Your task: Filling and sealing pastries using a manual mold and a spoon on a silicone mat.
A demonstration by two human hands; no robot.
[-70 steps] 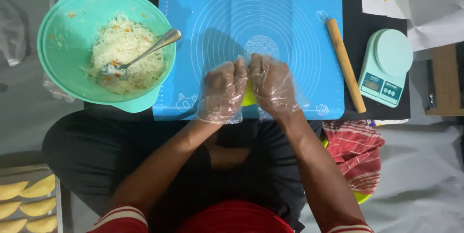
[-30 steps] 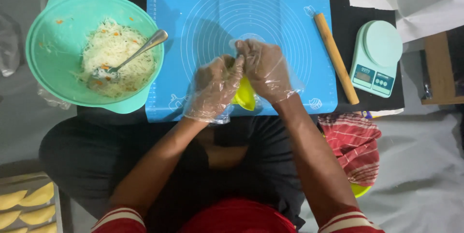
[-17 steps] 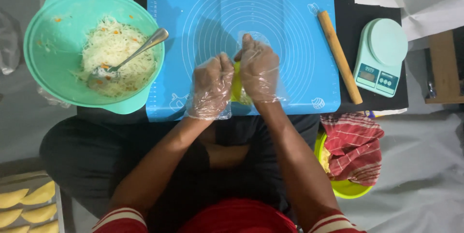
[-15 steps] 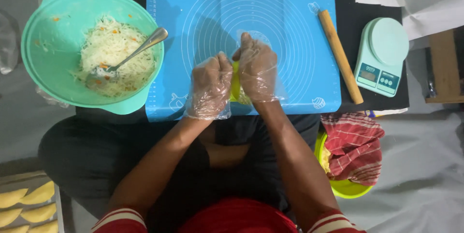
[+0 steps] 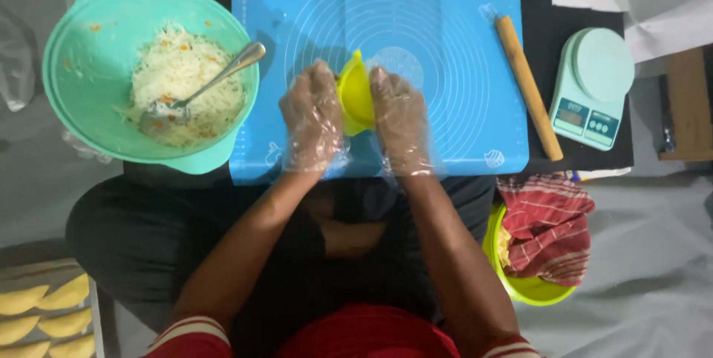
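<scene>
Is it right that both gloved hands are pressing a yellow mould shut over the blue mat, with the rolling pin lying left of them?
Not quite. The head view shows the rolling pin lying right of the hands, not left. The left hand and right hand do hold the yellow mould over the blue mat.

The yellow mould [image 5: 355, 94] is now exposed between the gloved left hand [image 5: 313, 118] and right hand [image 5: 401, 122]; a moment ago it was largely covered by them. The hands have been drawn apart, one to each side of the mould. The mould is now seen standing on edge, its curved rim raised above the blue mat [image 5: 445, 46].
</scene>
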